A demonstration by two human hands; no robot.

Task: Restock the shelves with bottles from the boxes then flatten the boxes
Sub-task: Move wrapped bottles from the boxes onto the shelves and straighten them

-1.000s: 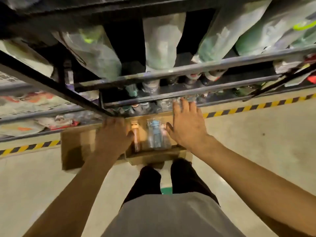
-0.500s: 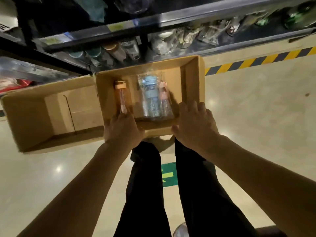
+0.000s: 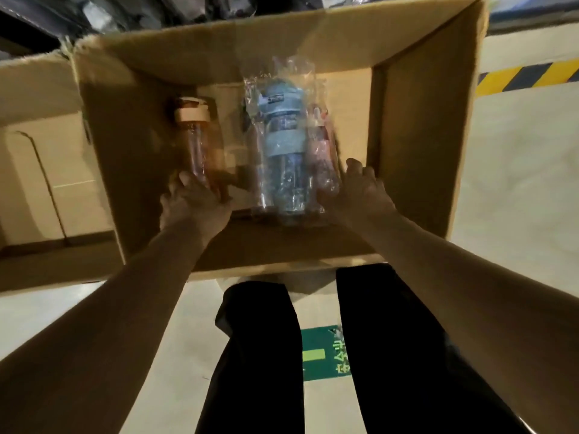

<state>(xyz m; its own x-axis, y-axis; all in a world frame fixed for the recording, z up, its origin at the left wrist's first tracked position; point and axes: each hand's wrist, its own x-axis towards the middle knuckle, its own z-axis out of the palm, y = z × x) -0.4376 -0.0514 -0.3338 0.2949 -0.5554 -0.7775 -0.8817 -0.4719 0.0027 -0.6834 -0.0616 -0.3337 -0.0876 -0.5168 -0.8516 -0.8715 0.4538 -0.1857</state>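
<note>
An open cardboard box [image 3: 419, 126] stands on the floor in front of my legs. Inside lies an orange bottle [image 3: 195, 142] with a pale cap on the left. My left hand [image 3: 192, 203] grips its lower end. To the right lie a blue bottle [image 3: 283, 145] and a pink bottle [image 3: 321, 151], both in clear plastic wrap. My right hand [image 3: 360, 191] reaches in beside the pink bottle's base with curled fingers that touch the wrap. Whether it grips the bottle is hidden.
A second open cardboard box [image 3: 37, 170] sits to the left with nothing visible inside. Dark shelves [image 3: 131, 10] run along the top edge. A yellow-black floor stripe [image 3: 529, 76] lies at the right. A green floor sticker [image 3: 322, 355] shows between my legs.
I have bent closer to the box. Both hands moved from its near rim down inside. My left hand has closed on the orange bottle, and my right hand reached the wrapped bottles.
</note>
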